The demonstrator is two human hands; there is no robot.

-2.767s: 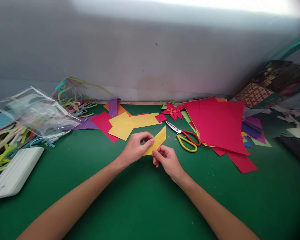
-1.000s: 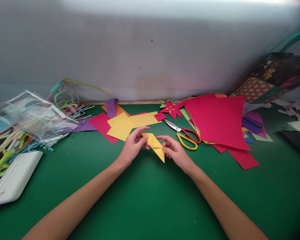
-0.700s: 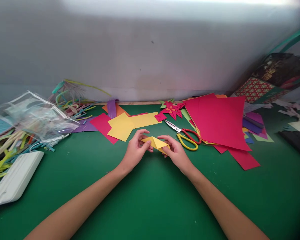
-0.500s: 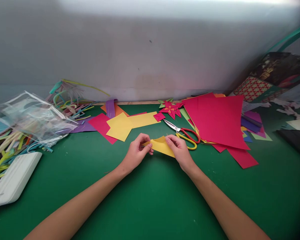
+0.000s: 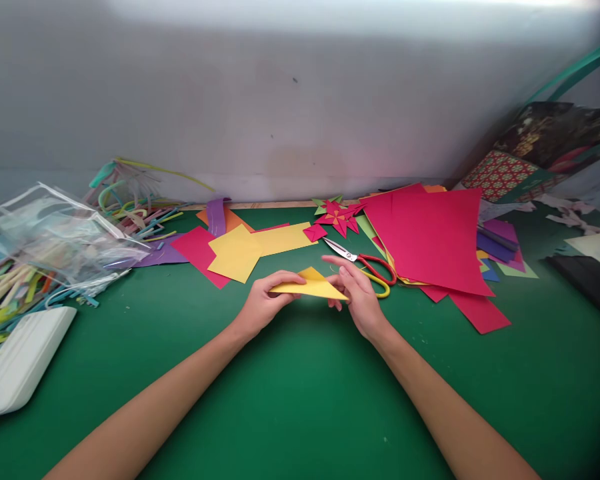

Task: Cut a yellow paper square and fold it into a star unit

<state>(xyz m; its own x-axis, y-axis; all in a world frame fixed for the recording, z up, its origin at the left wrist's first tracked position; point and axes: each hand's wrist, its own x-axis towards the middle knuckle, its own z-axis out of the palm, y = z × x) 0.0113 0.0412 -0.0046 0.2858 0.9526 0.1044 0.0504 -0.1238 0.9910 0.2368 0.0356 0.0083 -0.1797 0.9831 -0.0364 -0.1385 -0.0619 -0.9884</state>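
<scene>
A folded yellow paper (image 5: 313, 285), triangular in outline, is raised in front of me above the green table. My left hand (image 5: 267, 298) pinches its left end between thumb and fingers. At its right tip is my right hand (image 5: 356, 293), with fingers spread apart; some fingertips pass behind the paper, and the thumb and index finger point up and left. Just behind my right hand lie scissors (image 5: 365, 261) with red and yellow handles, their blades pointing left. Red folded stars (image 5: 339, 217) and a small red folded square (image 5: 315, 232) rest beyond them.
Yellow cut sheets (image 5: 236, 253) lie over a red one at the back. A large red sheet stack (image 5: 430, 240) is at the right. Plastic bags (image 5: 65, 230), pipe cleaners (image 5: 3, 307) and a white device (image 5: 27, 357) fill the left. A black object (image 5: 587, 283) lies far right.
The yellow paper now shows as a flat triangle instead of a partly bent piece. My right hand has loosened its pinch and spread its fingers. The view has shifted slightly.
</scene>
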